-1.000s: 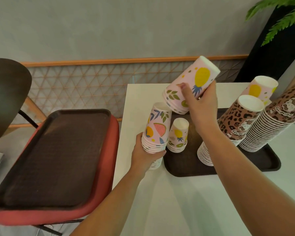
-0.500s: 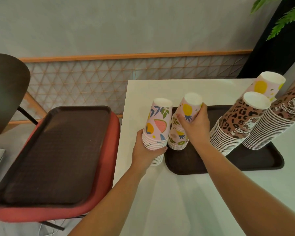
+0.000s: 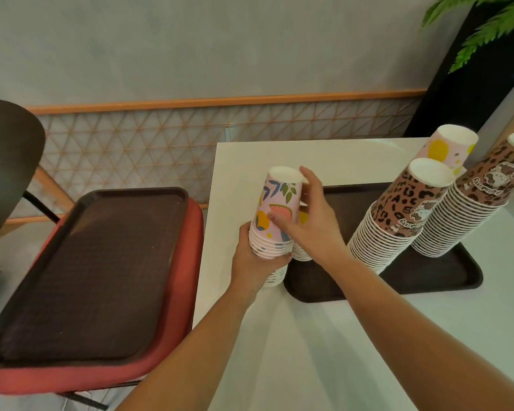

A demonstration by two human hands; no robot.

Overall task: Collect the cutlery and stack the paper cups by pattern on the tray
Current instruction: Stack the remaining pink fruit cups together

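At frame centre my left hand holds a cup stack left of the tray on the desk; three taller stacks stand on its right.

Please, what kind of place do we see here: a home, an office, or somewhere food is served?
Probably a café or small canteen. Tall stacks of leopard-print paper cups stand on a brown serving tray on a white table, and a second such tray lies on a red chair. No customers or counter show, so this is a guess.

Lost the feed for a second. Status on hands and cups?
Left hand grips fruit cup stack. Right hand open, fingers on same stack. Two leopard stacks on the tray. Nothing in the way.
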